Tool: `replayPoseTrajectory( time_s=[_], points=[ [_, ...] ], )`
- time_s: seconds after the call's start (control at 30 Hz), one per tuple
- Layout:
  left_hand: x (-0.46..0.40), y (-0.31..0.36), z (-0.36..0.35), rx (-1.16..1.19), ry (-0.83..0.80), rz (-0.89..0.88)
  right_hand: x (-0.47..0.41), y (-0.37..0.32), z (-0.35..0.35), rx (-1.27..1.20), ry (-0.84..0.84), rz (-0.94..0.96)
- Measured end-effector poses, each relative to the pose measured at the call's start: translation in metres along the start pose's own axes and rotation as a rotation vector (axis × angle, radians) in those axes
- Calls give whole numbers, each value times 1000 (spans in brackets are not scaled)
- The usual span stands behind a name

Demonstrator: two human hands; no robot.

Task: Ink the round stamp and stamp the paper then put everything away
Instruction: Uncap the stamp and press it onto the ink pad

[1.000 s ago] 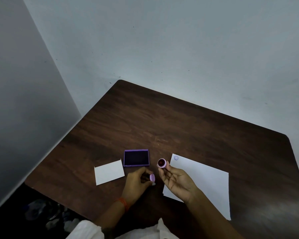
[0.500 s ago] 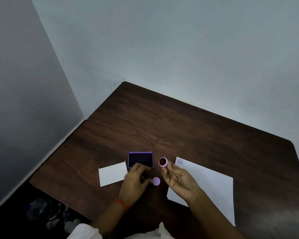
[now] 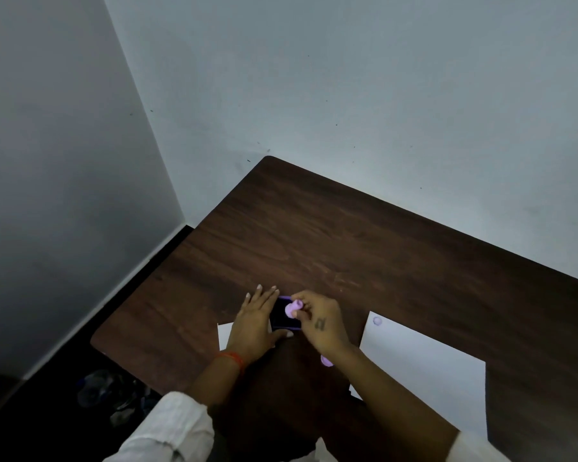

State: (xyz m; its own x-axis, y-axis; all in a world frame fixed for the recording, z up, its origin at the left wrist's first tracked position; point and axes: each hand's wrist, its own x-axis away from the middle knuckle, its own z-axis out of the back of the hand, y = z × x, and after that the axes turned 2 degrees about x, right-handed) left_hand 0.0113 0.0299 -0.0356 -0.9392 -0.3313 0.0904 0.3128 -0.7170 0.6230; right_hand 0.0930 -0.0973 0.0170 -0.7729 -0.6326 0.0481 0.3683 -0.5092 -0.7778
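**Stamp over the pad, paper off to the right**

I'm looking down at the dark brown wooden surface and the action is right in the middle. The right hand has its grip pinched narrow around the small lilac round plastic stamp, holding it directly over the dark inking face of the rectangular purple-rimmed ink pad. I can't tell whether the stamp face is touching the ink or hanging just above it.

The left hand lies flat and spread, grip wide and holding nothing, its palm against the pad's left edge, steadying it. Under that hand a small white card peeks out.

Here's the relation that matters: the large white sheet of paper lies to the right of the stamp, well apart from the pad, on the right hand's own side. One faint purple round mark already sits near its far left corner. A lilac round cap lies on the surface just beside the right wrist.

My read: inking is in hand, and the next carry goes rightward, keeping the stamp face level.
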Motion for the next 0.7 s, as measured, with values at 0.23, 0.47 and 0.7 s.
replayPoseTrajectory(
  time_s=[0.23,0.47,0.7],
  points=[
    [2,-7,-5,86,52,-38,-7,14,-14,446,-182,355],
    [2,-6,-5,92,62,-45,-4,4,-25,499,-122,198],
    [2,-6,-6,93,59,-41,-4,12,-20,521,-140,305]
  ],
)
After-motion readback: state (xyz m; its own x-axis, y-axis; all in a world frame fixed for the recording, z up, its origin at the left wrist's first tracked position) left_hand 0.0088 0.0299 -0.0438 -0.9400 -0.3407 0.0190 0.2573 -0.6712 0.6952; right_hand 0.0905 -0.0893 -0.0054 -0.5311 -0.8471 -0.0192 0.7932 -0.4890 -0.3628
